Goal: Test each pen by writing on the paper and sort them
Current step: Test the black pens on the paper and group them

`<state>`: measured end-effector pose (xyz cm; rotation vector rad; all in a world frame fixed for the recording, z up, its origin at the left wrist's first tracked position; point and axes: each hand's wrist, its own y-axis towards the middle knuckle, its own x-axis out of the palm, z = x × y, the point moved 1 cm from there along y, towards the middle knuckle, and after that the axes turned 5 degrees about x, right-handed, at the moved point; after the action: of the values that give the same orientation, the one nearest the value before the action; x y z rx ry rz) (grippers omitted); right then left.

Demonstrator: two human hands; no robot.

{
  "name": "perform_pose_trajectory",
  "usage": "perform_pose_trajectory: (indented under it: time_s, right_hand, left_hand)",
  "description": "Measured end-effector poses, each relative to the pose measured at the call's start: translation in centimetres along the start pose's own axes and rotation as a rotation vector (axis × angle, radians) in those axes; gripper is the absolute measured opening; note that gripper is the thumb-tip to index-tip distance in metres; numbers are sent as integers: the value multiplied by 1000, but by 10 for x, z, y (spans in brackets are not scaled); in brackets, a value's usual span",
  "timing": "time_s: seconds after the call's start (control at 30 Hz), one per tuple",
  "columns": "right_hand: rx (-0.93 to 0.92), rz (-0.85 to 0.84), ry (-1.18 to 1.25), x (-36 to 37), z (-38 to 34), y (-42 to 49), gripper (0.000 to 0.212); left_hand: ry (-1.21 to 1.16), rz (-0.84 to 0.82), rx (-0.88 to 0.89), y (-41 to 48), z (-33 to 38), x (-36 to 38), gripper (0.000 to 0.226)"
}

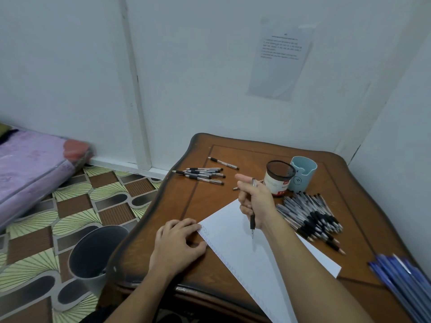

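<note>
The step in hand looks like the writing test itself. The right hand (255, 201) holds a clear ballpoint pen with a black grip (252, 223), fingers (245, 199) curled round its barrel and the index finger stretched forward. The tip points down over the middle of the white sheet of paper (235, 248), which lies slantwise near the front edge of the brown wooden tabletop (186, 206). Whether the tip touches the sheet cannot be told. The left hand (179, 243) rests on the sheet's left corner, holding nothing, fingers loosely bent and pinning it down. A heap of similar pens (310, 215) lies toward the right edge, and a small row of pens (203, 174) near the far left corner, probably those already sorted. Next, I judge, the tip must be pressed down and dragged for a stroke while the left hand steadies the sheet. Then the pen goes to whichever group the mark dictates.
</note>
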<state>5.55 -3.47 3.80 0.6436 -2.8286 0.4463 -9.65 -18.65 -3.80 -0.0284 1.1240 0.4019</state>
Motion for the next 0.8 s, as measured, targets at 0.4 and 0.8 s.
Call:
perform_pose_trajectory:
  time_s: [0.4, 0.8]
  right_hand:
    - [55, -72, -1, -8, 32, 0, 38]
    - [28, -87, -121, 1, 37, -2, 19]
  left_hand:
    - [10, 31, 10, -1, 0, 1, 72]
    - [-9, 38, 7, 0, 0, 1, 72]
